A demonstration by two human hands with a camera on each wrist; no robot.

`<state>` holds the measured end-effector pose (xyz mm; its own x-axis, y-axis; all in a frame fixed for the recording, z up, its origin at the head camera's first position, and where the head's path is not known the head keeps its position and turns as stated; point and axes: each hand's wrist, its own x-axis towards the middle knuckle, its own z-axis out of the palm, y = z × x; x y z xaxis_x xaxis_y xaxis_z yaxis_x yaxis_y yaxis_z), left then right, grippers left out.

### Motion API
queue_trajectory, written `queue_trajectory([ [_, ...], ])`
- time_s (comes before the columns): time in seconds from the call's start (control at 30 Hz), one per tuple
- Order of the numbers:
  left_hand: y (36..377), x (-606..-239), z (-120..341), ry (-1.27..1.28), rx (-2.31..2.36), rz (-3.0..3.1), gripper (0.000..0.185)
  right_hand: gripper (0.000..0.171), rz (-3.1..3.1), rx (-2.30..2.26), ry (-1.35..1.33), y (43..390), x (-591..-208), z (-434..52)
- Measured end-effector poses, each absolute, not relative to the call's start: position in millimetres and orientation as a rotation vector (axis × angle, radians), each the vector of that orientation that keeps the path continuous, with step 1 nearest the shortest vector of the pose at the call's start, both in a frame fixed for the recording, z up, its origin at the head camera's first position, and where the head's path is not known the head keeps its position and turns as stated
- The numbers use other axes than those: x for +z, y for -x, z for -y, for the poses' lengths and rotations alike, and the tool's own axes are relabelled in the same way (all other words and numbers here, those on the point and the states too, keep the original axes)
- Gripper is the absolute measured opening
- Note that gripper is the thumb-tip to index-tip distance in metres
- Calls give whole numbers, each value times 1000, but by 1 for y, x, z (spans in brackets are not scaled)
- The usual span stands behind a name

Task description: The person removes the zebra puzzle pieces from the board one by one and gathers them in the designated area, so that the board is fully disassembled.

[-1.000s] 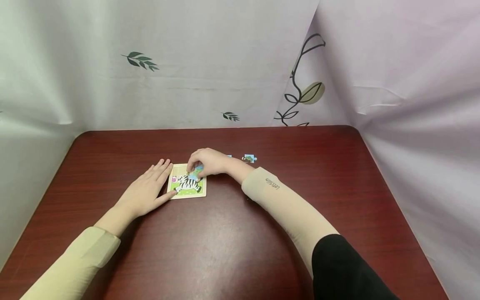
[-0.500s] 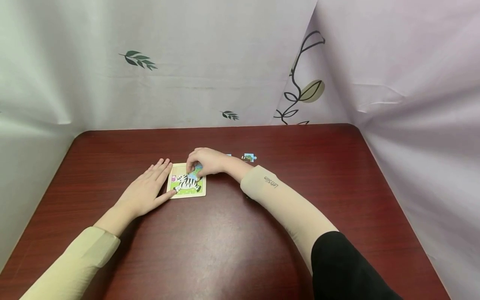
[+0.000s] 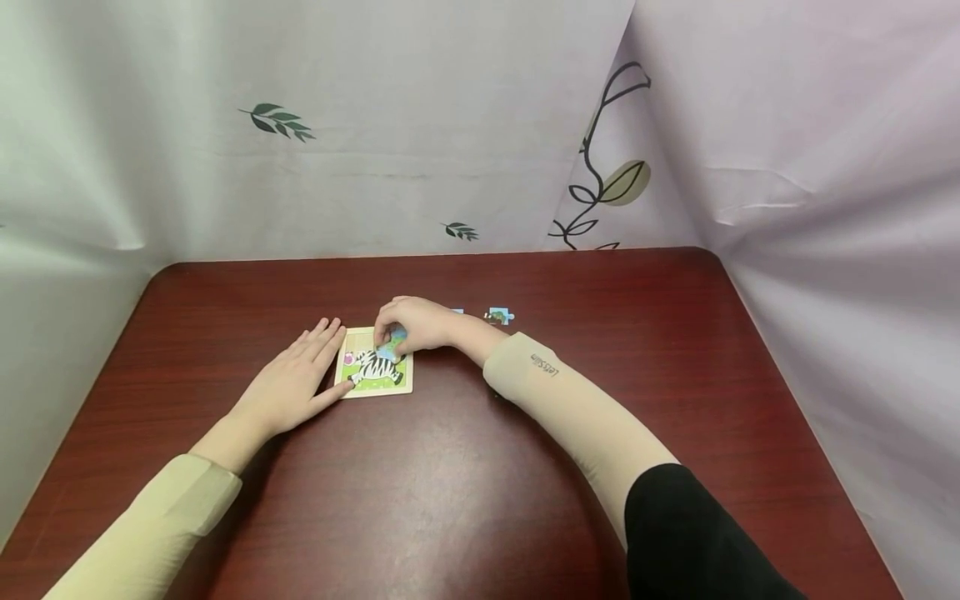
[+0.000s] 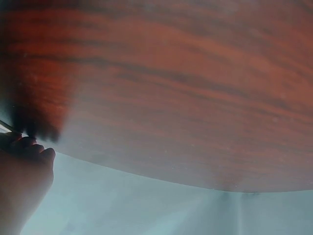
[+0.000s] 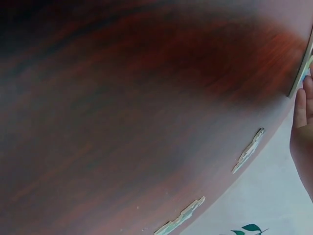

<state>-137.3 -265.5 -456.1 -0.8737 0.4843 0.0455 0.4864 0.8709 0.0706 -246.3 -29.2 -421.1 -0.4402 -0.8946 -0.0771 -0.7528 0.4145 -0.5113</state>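
Note:
A small wooden puzzle board [image 3: 374, 394] with a zebra picture lies left of the table's middle. My left hand [image 3: 292, 383] lies flat with fingers spread, its thumb and fingertips along the board's left edge. In the left wrist view only a dark part of that left hand [image 4: 27, 166] shows. From the upper right, my right hand [image 3: 417, 323] reaches over the board and pinches a blue and green puzzle piece [image 3: 391, 343] at the zebra's back. The fingers partly cover this piece. The right wrist view catches the right hand [image 5: 304, 117] at its right edge, next to the board.
A loose puzzle piece [image 3: 498, 317] lies behind the right forearm, and another piece [image 3: 457, 311] is mostly hidden by the wrist. Two loose pieces also lie flat in the right wrist view. A pale curtain [image 3: 375, 167] hangs behind the dark red table [image 3: 420, 500].

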Motion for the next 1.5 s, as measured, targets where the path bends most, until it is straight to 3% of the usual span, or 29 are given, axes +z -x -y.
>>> queue_trajectory([
  [0.9,136,-457,266,763,-130,3019,86,19,-2357,-531,1462,243,-417,31],
  [1.5,136,-455,265,758,-131,3025,86,41,-2395,-581,1344,246,-419,29],
])
